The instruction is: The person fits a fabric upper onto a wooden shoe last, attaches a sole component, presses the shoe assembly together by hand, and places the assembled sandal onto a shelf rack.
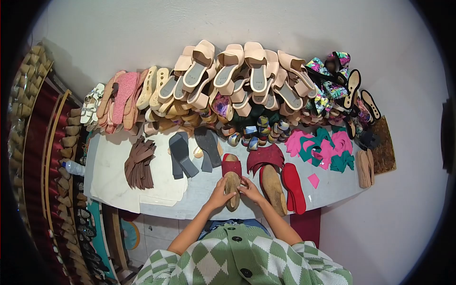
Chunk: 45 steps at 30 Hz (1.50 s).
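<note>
Sandal on last: a tan wooden shoe last wearing a dark red suede strap (232, 183) is held at the near middle of the pale grey tabletop (199, 194), its heel end at the front edge.
Long axis: the last is laid running away from the person, toe with the red strap far, bare wooden heel near.
Left hand: the left hand (218, 194) is pressed against the left flank of the last, fingers curled together on the wood.
Right hand: the right hand (251, 190) is set against the right flank, fingers closed on the last near the edge of the strap; how hard it is pinched cannot be told.
Nearer hand: both hands are touching the last, so neither is nearer; it is bracketed between them.
Just to the right: a second wooden last under a dark red folded upper (270, 175) is lying close beside the right hand, and a bright red flat insole (293, 187) is lying beyond it.
Farther back: two dark grey wedge soles (194, 153) are lying behind the held last, with a fan of brown leather strips (140, 164) to the left.
Right end: pink and teal cut fabric pieces (325, 149) are spread on the tabletop.
Against the wall: a heaped row of beige platform sandals (237, 76) is stacked well apart from the hands.
In the way: nothing is lying between the hands and the last; the second last is the closest neighbour on the right.
</note>
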### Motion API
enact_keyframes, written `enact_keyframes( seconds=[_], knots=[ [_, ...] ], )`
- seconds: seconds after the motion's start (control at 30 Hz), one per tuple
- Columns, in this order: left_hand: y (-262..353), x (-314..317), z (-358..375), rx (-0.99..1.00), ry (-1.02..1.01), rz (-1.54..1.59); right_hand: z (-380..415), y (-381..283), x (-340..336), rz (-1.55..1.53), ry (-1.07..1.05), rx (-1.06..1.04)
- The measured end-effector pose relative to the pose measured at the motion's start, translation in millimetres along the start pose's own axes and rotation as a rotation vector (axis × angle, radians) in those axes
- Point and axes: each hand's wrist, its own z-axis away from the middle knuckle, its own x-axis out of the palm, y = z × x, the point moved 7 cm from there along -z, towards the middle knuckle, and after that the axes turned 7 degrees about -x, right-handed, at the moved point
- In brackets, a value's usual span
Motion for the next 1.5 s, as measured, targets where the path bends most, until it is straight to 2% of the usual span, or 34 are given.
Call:
enact_keyframes(
  seconds=[0.07,0.2,0.3,0.43,0.5,0.53,0.67,0.77,0.8,0.9,0.93,1.03,1.07,1.13,1.17,1.3,1.33,1.47,1.5],
  knots=[
    [0.0,1.2,2.9,-0.037,-0.017,0.088,10.0,-7.4,1.7,-0.04,0.066,0.071],
    [1.8,-7.0,8.5,-0.111,-0.062,0.295,-2.8,12.6,-4.0,-0.079,0.029,0.136],
    [-1.1,-13.3,11.2,-0.111,-0.084,0.405,-0.8,-1.6,6.6,-0.028,0.043,0.07],
    [-15.5,-27.3,18.3,-0.133,-0.153,0.476,-3.8,6.2,10.2,-0.146,0.043,-0.02],
    [-26.2,-35.9,26.5,-0.148,-0.117,0.443,-6.6,11.6,14.1,-0.11,0.035,-0.071],
    [-31.1,-39.5,30.1,-0.156,-0.099,0.424,-15.0,14.3,19.7,-0.146,0.029,-0.19],
    [-36.3,-67.1,36.3,-0.057,0.112,0.086,-19.9,9.2,53.4,-0.102,-0.131,-0.312],
    [-44.1,-80.1,16.9,-0.132,0.229,0.229,-15.4,6.9,74.9,0.155,-0.113,-0.352],
    [-25.8,-90.6,12.9,-0.179,0.317,0.206,-18.2,18.2,75.5,0.095,-0.093,-0.31],
    [-27.6,-101.4,-16.9,-0.215,0.455,0.216,-17.5,21.2,69.1,0.235,-0.069,-0.438],
    [-34.5,-97.0,-30.5,-0.216,0.444,0.128,-17.1,17.1,68.2,0.249,-0.096,-0.468],
    [-54.5,-56.4,-59.5,-0.321,0.053,0.101,-20.9,15.7,66.1,0.137,-0.169,-0.404],
    [-65.2,-55.3,-65.5,-0.278,0.201,-0.173,-22.6,19.0,61.9,0.114,-0.134,-0.331],
    [-46.9,-64.9,-55.3,-0.354,0.214,-0.217,-22.0,30.2,57.5,0.055,-0.066,-0.18],
    [-39.5,-68.0,-49.9,-0.393,0.218,-0.239,-23.4,34.9,55.9,0.034,-0.053,-0.171],
    [-69.0,-67.7,-57.1,-0.15,0.078,0.122,-20.7,51.4,50.8,-0.092,0.011,-0.081],
    [-53.6,-67.9,-47.0,-0.125,0.001,0.275,-15.8,47.4,53.9,-0.135,0.027,-0.047],
    [-35.0,-65.6,-24.2,-0.201,-0.181,0.533,-5.2,13.3,68.9,-0.128,0.063,-0.088],
    [-31.3,-59.4,-17.8,-0.205,-0.201,0.627,-9.3,3.5,71.0,-0.138,0.092,-0.205]
  ],
)
